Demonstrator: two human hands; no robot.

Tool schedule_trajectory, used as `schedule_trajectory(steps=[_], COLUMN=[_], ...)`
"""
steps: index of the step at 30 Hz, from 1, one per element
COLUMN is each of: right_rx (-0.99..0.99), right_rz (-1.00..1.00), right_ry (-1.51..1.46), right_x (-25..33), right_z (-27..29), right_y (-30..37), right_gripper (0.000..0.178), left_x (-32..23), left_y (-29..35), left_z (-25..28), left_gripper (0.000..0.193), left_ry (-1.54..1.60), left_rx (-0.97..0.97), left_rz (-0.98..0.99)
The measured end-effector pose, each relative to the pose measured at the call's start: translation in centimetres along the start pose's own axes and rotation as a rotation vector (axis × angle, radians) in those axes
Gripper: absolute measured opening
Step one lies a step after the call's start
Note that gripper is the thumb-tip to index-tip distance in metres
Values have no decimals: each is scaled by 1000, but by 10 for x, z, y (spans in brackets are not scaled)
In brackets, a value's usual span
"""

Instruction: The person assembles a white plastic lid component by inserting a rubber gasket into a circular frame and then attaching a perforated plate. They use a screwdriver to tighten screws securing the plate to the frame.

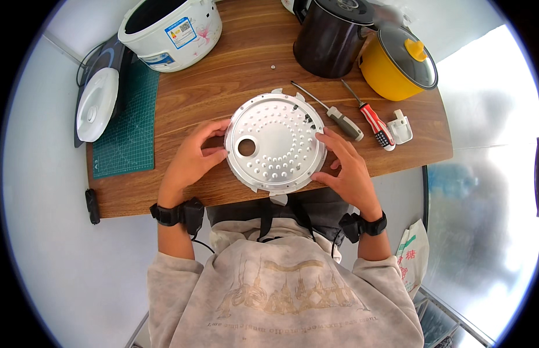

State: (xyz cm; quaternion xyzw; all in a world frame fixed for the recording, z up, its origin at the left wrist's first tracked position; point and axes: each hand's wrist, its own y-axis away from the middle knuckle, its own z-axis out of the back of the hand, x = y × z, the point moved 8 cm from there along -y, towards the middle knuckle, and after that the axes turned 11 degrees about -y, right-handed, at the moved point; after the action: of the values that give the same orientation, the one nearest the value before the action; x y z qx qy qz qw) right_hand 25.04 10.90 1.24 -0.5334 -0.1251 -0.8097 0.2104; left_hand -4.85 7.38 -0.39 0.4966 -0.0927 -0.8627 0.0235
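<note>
Disc point(278, 139) is held at the near side of the table point(197, 95), between left hand point(195, 155), clamped on its left rim, and right hand point(352, 173), clamped likewise on its right.

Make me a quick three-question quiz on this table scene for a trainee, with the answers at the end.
1. What round thing are the left hand and right hand both touching?
2. True or false: the yellow pot has its lid on.
3. How many screwdrivers lie on the table?

Key:
1. The metal disc.
2. True.
3. Two.
</note>
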Motion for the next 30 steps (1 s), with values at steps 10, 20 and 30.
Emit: schedule_trajectory(steps=[10,20,30], right_rx=[9,-19,-67], right_rz=[-21,18,173], right_ry=[14,10,69], right_x=[-4,0,10], right_z=[1,1,-3], right_y=[0,0,6], right_gripper=[67,64,63], left_x=[-7,-2,-2], left_y=[6,4,3], left_z=[-1,0,0], left_gripper=[65,56,54], left_ry=[22,62,39], left_rx=[32,-4,1], left_rz=[2,-58,-60])
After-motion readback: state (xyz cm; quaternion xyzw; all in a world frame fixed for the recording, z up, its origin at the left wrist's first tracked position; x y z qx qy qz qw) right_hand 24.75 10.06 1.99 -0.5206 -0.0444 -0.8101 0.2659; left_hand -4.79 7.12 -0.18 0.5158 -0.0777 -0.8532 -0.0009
